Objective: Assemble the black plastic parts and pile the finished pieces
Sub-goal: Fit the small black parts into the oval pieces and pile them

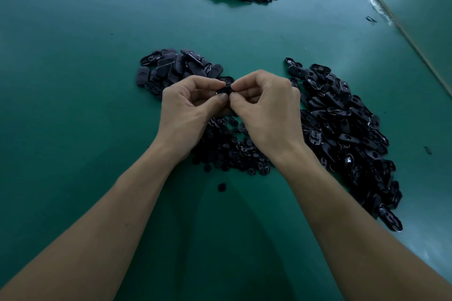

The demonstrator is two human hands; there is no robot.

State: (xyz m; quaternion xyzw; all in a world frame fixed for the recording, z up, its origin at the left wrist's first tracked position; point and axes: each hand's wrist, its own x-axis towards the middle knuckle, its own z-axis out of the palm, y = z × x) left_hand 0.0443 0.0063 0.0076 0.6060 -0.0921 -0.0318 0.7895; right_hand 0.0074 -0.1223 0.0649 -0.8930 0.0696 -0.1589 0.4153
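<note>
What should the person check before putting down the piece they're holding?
1. Grip on the black piece, pinched by the left hand and the right hand: ok.
2. Piece fully snapped together: cannot tell, the fingers hide it.
3. Stock of small round parts under the hands: ok.
4. Stock in the right pile of open shells: ok.
5. Reach to the left pile, just beyond the left hand: ok.
6. Which pile takes finished pieces: cannot tell.
</note>
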